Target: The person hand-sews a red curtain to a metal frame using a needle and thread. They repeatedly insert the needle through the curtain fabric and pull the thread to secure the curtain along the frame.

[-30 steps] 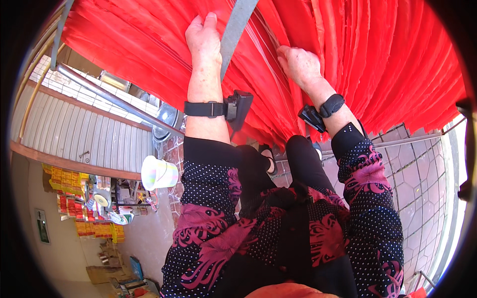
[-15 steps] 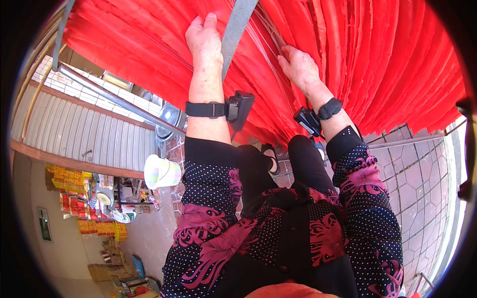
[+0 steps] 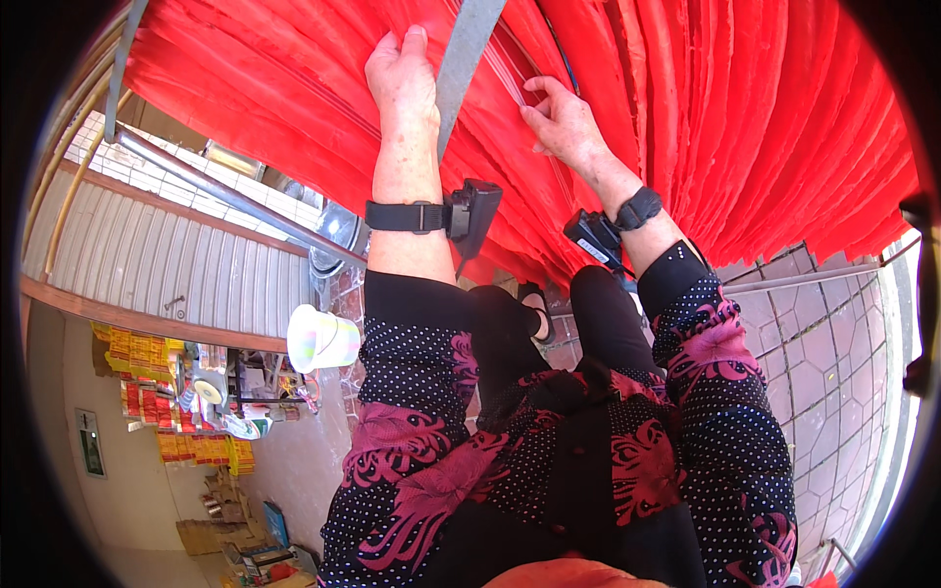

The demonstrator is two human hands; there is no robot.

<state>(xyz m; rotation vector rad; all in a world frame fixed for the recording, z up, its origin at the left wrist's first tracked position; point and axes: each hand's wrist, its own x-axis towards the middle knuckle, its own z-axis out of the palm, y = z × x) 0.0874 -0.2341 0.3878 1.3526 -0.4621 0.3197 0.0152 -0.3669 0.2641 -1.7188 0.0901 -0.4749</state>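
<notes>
Many layers of thin red cloth hang in folds across the far side, from left to right. My left hand is closed at the red cloth, left of a grey metal strip; its fingertips are hidden. To the right of the strip, my right hand is over the folds, its fingers loosely bent and apart. Thin pale strings run along the cloth just left of that hand. Both wrists wear black straps with small black devices.
A metal rail runs along the left, beside a grey shutter. A pale multicoloured bucket stands on the floor to my left. Shelves with packaged goods lie farther left. Paving tiles cover the ground at right.
My right hand has moved left and slightly farther away, and its fingers have spread. A dark gap shows between folds beyond it. My left hand stays in place.
</notes>
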